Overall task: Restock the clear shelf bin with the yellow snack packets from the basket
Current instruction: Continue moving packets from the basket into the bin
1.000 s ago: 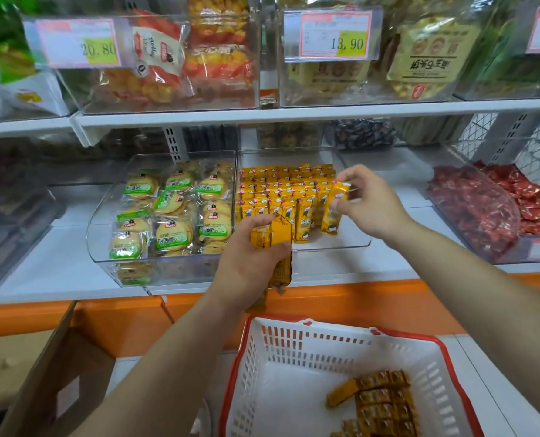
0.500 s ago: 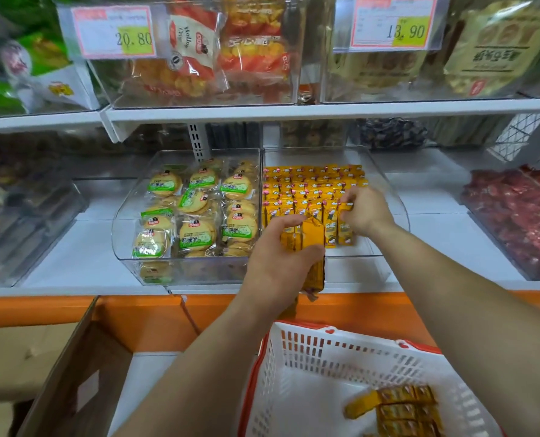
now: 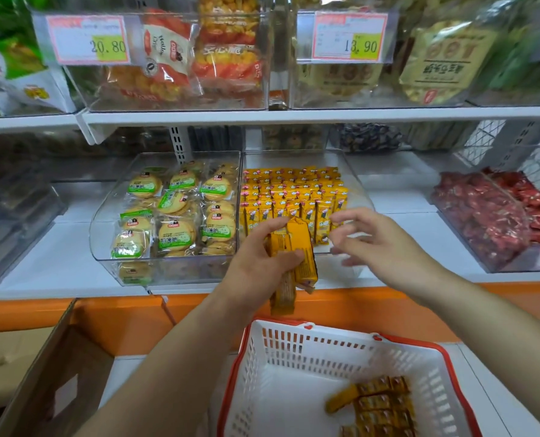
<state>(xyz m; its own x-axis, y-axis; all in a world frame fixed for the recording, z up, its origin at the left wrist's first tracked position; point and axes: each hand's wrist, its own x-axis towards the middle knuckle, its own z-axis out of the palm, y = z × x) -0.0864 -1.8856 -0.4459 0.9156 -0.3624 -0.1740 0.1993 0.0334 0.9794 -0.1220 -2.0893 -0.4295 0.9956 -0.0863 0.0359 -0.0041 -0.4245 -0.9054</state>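
Observation:
My left hand grips a small bunch of yellow snack packets upright, just in front of the clear shelf bin. Inside the bin, rows of the same yellow packets stand on end. My right hand hovers to the right of the bunch, at the bin's front edge, with its fingers spread and nothing in them. Below, the white basket with a red rim holds several more yellow packets at its lower right.
A second clear bin of round green-labelled biscuits adjoins on the left. Red sweets fill a bin on the right. An upper shelf with price tags hangs above. A cardboard box stands at the lower left.
My right hand set its single yellow packet into the bin's front row, let go and drew back towards the left hand. The left hand kept holding its bunch.

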